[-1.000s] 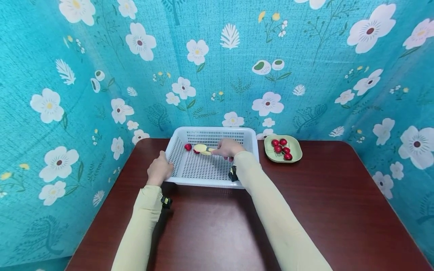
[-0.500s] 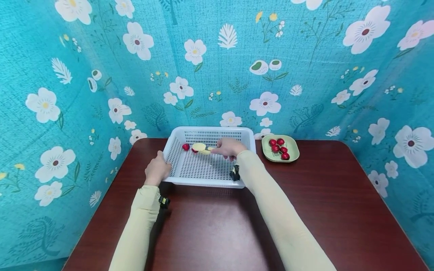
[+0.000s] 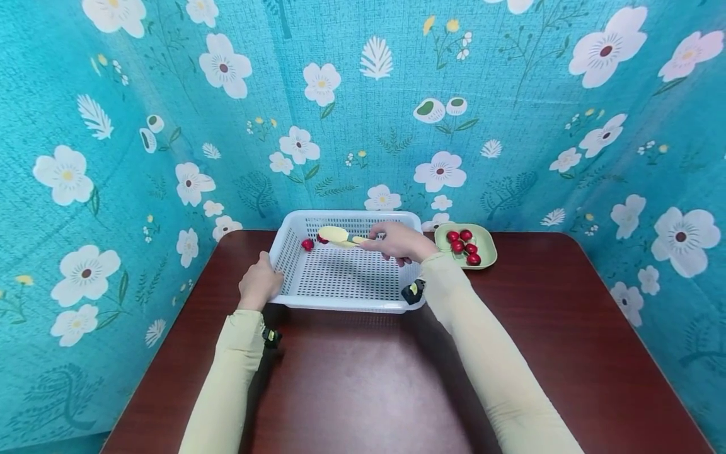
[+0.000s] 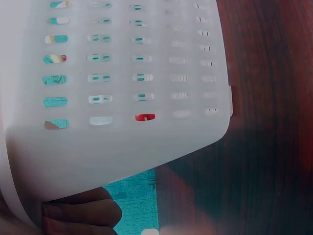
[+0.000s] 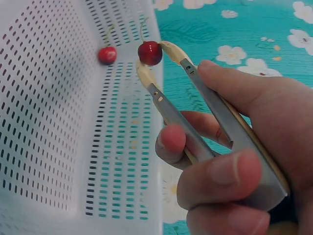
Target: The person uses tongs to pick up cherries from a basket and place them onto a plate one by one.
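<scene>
A white perforated basket (image 3: 346,305) stands near the back of the table, and my left hand (image 3: 259,282) grips its left rim. In the left wrist view, curled fingers (image 4: 83,213) show below the basket's rim. My right hand (image 3: 397,241) holds metal tongs (image 5: 212,105) with cream tips over the basket. Between the tips sits a red cherry (image 5: 149,53) with its stem up, raised above the basket floor. Another cherry (image 5: 107,55) lies in the basket at its far left corner, apart from the tongs.
A pale green dish (image 3: 488,252) with several cherries (image 3: 457,246) stands just right of the basket. The dark red-brown table (image 3: 351,372) stretches toward me. A blue flowered cloth (image 3: 340,139) hangs right behind the basket and along both sides.
My right hand has moved up and right, and the tongs have lifted the cherry from the basket floor. The left hand keeps its grip on the rim. The head view shifts slightly.
</scene>
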{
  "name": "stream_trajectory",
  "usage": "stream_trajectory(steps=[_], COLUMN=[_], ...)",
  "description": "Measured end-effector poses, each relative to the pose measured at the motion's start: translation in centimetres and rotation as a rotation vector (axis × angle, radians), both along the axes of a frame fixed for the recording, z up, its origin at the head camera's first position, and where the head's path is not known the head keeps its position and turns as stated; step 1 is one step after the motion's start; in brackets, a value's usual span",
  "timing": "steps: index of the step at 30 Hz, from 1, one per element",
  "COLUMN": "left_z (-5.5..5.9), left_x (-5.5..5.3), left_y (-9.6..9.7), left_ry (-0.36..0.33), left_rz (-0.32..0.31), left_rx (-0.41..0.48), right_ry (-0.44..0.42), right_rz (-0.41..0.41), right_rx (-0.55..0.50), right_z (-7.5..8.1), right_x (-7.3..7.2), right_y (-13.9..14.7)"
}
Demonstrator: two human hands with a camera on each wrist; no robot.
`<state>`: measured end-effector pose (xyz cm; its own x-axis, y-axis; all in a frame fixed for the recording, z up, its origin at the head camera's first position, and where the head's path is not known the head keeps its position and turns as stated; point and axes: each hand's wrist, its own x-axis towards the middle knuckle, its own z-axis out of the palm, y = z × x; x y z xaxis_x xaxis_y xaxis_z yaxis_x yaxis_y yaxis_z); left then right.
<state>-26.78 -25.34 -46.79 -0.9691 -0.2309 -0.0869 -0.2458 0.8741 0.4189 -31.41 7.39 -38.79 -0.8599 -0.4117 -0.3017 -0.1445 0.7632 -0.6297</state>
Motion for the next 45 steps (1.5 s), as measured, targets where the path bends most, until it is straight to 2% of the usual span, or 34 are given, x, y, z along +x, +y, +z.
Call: stream_trajectory(steps=[7, 12, 22, 45], left_z=[0.1, 0.2, 0.1, -0.1], left_x=[0.2, 0.2, 0.2, 0.3], left_y=[-0.1, 0.1, 0.0, 0.2], left_ry=[0.005, 0.001, 0.0, 0.013], left_rz=[-0.013, -0.012, -0.013, -0.018], left_rx=[0.0, 0.002, 0.005, 0.014], right_ry=[0.04, 0.038, 0.008, 0.036], right_rz=[0.005, -0.019, -0.065, -0.118], right_rx=[-0.058, -0.071, -0.078, -0.096], right_z=[1.0, 1.0, 0.5, 0.2], right_x=[1.8, 2.5, 3.3, 4.3], right_y=[2.1, 3.7, 6.2, 9.8])
